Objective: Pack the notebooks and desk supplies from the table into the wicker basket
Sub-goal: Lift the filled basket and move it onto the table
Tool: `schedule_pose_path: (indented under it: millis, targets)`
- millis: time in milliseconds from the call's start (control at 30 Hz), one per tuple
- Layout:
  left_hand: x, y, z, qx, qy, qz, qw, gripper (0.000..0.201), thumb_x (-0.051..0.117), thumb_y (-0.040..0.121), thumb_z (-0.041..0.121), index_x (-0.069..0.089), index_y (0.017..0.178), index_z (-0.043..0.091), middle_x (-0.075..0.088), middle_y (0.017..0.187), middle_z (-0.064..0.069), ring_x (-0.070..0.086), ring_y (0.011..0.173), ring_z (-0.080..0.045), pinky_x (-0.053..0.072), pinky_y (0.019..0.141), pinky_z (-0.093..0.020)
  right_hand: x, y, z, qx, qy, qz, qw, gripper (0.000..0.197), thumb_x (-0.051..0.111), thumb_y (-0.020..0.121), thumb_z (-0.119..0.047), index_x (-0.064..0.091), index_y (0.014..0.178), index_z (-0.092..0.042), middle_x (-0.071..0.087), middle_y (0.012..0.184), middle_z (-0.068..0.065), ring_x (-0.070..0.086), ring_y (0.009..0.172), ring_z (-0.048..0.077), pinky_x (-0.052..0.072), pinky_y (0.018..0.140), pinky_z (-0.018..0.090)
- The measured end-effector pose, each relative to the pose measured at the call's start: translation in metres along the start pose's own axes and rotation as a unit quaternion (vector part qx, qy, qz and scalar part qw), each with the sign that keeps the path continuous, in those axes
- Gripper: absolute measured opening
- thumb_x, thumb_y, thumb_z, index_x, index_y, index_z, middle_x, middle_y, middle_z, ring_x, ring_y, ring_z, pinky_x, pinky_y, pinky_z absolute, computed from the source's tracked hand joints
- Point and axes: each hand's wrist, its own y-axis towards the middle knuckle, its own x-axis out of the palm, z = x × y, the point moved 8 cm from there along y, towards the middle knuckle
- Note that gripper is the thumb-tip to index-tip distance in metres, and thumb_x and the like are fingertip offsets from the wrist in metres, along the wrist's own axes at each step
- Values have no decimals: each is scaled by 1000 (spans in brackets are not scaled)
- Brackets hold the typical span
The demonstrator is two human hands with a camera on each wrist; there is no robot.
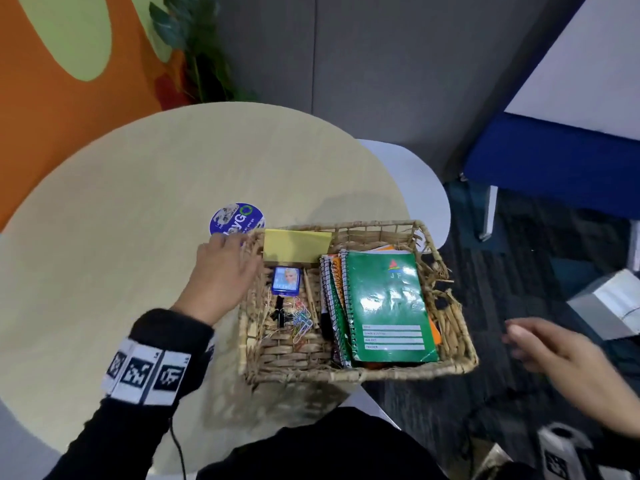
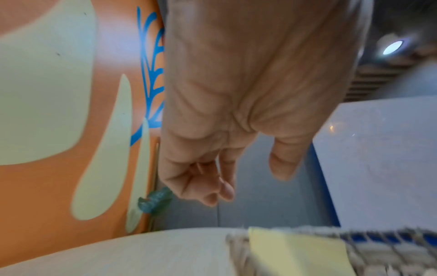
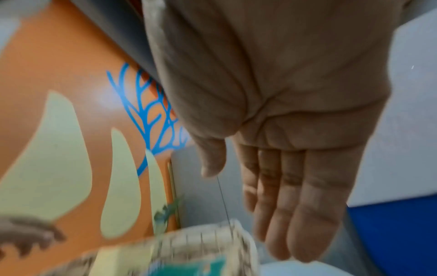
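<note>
The wicker basket (image 1: 460, 341) stands at the right edge of the round table, partly overhanging it. Inside lie green spiral notebooks (image 1: 388, 306), a yellow sticky-note pad (image 1: 296, 244), a small blue picture case (image 1: 285, 280), coloured paper clips (image 1: 302, 322), a black binder clip (image 1: 278, 311) and a black marker (image 1: 325, 323). My left hand (image 1: 225, 271) hovers by the basket's left rim, fingers loosely curled, holding nothing. My right hand (image 1: 550, 348) hangs empty off the table to the basket's right, fingers straight. The left wrist view shows the pad (image 2: 295, 250) below my empty left hand (image 2: 217, 186).
The round beige table (image 1: 121, 237) carries a blue round sticker (image 1: 237, 218) just behind the basket. A white chair (image 1: 415, 188) stands behind the table, a blue bench (image 1: 554, 174) at the right, a potted plant (image 1: 201, 46) at the back wall.
</note>
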Motion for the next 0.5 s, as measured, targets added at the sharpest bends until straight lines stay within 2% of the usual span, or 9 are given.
schedule_pose_path:
  millis: [67,100,167,233,300,367,400,467,500]
  targets:
    - [12,-16,-22,-60,9,-1,998,57,37,98,41,39,140,3,51,130,-21,43,124,-34,31,106,-41,26,-3,-12,12,-40,-24,999,24,53,83,-55,66,87,-35,74,91,5,67,66,8,55,56,20]
    - [23,-26,-31,-87,4,-25,996,60,35,98,43,36,142,2,49,133,-22,42,125,-35,31,107,-41,41,1,-6,26,-35,-38,998,19,50,90,-45,64,93,-32,71,95,8,64,68,8,51,53,20]
    - [49,-42,-46,-123,-29,-79,989,65,31,97,49,30,144,3,57,128,-22,51,121,-35,40,102,-40,64,8,2,62,-3,-62,996,23,44,95,-42,59,105,-26,65,100,7,62,73,9,45,54,13]
    - [69,-56,-50,-128,-57,-111,984,61,29,96,52,36,137,7,69,109,-21,63,105,-33,48,87,-36,82,11,10,75,44,-86,992,21,47,94,-41,58,106,-28,62,106,3,61,91,15,46,70,14]
    - [77,-64,-44,-106,-47,-102,988,44,33,98,44,47,120,8,71,98,-19,66,95,-34,49,77,-35,94,10,16,78,47,-87,992,10,53,93,-35,63,94,-31,66,100,4,62,102,24,45,86,28]
    - [76,-67,-37,-87,-36,-67,993,30,38,99,31,49,109,5,70,93,-20,66,89,-36,48,71,-36,95,16,36,83,19,-68,994,20,55,93,-26,68,78,-24,70,80,6,68,90,38,52,80,44]
    - [74,-68,-35,-80,-38,-51,995,26,40,98,27,49,107,5,70,91,-20,66,87,-37,47,69,-36,93,18,40,89,5,-68,994,21,54,92,-22,68,77,-23,69,70,6,69,82,42,55,75,50]
    - [68,-69,-34,-64,-51,-32,996,22,41,98,24,50,106,5,70,85,-18,66,82,-36,46,65,-35,90,19,36,80,0,-77,994,22,53,92,-14,68,76,-17,67,61,9,69,72,43,56,68,53]
    - [64,-70,-35,-62,-58,-25,996,22,41,98,24,49,105,6,68,80,-16,66,80,-35,44,63,-34,87,17,23,65,0,-76,995,23,53,92,-11,69,76,-15,67,59,7,68,67,39,58,64,49]
